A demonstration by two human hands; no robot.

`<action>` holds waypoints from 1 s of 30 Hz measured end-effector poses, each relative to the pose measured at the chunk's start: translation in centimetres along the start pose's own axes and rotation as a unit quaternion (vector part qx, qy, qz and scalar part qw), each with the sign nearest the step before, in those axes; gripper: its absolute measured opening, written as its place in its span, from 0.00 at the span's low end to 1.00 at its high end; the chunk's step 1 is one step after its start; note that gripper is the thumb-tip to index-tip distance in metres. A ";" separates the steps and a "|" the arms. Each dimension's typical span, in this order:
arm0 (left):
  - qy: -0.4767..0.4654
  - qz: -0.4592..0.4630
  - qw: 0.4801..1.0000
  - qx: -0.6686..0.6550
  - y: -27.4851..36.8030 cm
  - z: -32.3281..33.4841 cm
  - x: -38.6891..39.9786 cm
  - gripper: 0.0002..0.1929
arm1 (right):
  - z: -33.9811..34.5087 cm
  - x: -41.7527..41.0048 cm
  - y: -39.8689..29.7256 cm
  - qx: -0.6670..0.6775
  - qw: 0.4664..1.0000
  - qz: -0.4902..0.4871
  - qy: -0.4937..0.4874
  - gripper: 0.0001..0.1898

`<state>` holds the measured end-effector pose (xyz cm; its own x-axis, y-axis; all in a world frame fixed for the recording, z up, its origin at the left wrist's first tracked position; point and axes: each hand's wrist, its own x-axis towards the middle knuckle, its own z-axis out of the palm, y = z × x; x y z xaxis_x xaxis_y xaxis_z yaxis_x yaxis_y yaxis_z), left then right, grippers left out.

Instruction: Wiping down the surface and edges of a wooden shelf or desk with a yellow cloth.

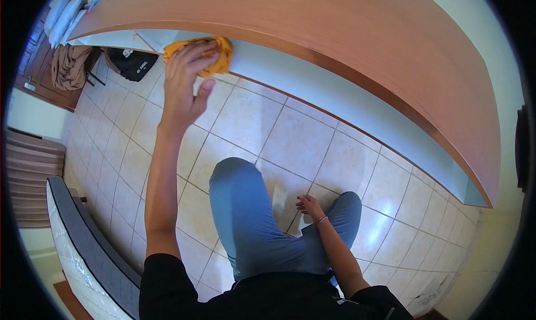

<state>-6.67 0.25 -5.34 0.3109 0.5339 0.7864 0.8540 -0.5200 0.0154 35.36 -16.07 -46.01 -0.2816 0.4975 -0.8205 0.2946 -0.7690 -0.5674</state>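
Note:
My left hand (188,79) lies over an orange cloth (226,54), its fingers spread on the fabric and the thumb off to the side. The cloth is against the open front of a wooden shelf unit (293,14), just under the front edge of its wood-coloured top. A pale shelf interior (310,73) runs along below that edge. My right hand (309,206) hangs beside my right knee with loosely bent fingers, and nothing shows in it.
Tiled floor (293,140) spreads under my bent legs. A black bag (136,64) with writing rests beyond the shelf, near a brown cloth (71,66). White pillows (65,16) are at the far left. A mattress (92,253) stands at lower left by a curtain (35,177).

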 end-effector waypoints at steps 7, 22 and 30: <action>0.085 -0.122 0.988 0.041 -2.1 -0.5 -0.6 0.18 | -0.2 0.4 0.7 0.004 1.000 0.001 -0.005 0.19; 0.008 -0.027 0.998 0.050 4.3 0.3 2.2 0.30 | -0.6 -0.3 0.6 0.009 1.000 -0.001 -0.003 0.19; -0.012 -0.023 1.000 0.010 6.9 0.9 3.5 0.34 | -1.1 -0.5 1.3 0.022 1.000 -0.004 0.000 0.19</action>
<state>0.62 -0.89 -3.04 0.2810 0.5727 0.7701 0.8761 -0.4807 0.0379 36.86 -16.84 -46.42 -0.2844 0.5035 -0.8159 0.2510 -0.7822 -0.5702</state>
